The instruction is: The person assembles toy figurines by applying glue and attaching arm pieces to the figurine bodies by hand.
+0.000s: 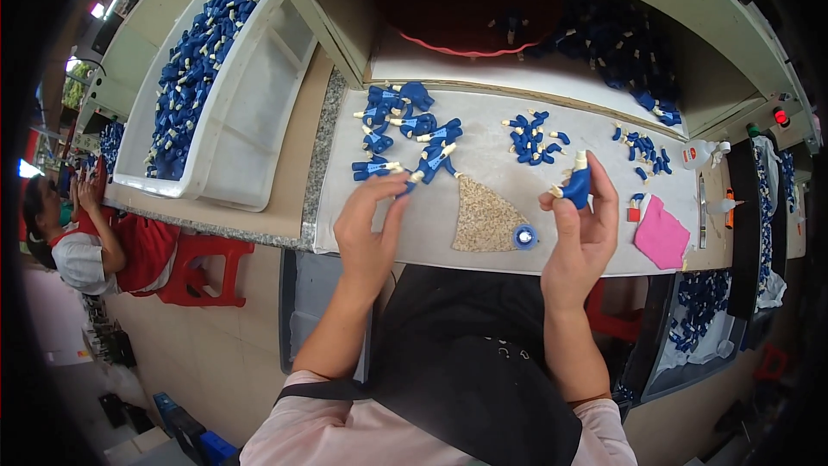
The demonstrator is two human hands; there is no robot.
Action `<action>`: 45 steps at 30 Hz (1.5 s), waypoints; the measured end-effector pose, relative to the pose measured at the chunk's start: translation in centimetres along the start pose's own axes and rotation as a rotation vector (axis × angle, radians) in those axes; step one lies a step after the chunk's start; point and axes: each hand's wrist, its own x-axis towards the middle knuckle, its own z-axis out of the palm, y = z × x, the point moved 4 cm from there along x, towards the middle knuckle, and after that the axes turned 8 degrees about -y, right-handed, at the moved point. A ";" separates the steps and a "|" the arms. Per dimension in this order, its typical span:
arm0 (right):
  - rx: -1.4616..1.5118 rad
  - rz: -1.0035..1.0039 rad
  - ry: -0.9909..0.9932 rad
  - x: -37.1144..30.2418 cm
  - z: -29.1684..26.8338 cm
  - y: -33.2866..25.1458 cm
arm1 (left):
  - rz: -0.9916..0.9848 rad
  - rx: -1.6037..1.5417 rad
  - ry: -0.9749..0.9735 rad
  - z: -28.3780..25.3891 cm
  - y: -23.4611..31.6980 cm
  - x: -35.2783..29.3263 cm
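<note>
In my right hand [576,246] a blue toy-figure part [576,186] with cream ends is held upright between thumb and fingers. My left hand [366,224] is at the near edge of a group of similar blue-and-cream figure parts [414,125]. Its thumb and fingertips close on the lower end of a blue-and-cream figure part [433,160] there. Between the hands lies a fan-shaped patch of tan grains [485,217], with a small round blue cup [524,236] at its corner. Beyond my right hand are small bent blue pieces with cream tips [533,138].
A white bin [267,112] full of blue parts stands at the left. More small blue pieces [642,151], a pink cloth [662,235] and a clear bottle [700,152] lie right. A shelf with a red basin [466,43] overhangs the back. A person [95,242] sits far left.
</note>
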 end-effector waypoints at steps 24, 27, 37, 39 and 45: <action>0.077 0.289 -0.159 -3.0 -2.0 -0.3 | 0.092 0.294 -0.033 1.5 -0.3 2.8; 0.069 0.233 -0.218 -2.5 -1.1 -1.1 | 0.037 0.033 -0.078 2.3 1.1 2.1; -0.222 -0.077 -0.444 -3.4 0.4 -2.5 | -0.254 -0.661 -0.106 3.3 2.1 0.6; -0.156 -0.038 -0.407 -3.4 0.4 -2.4 | -0.345 -0.896 -0.101 3.5 2.0 0.5; -0.164 -0.009 -0.337 -3.2 0.0 -2.2 | -0.344 -1.141 -0.305 4.1 2.0 0.7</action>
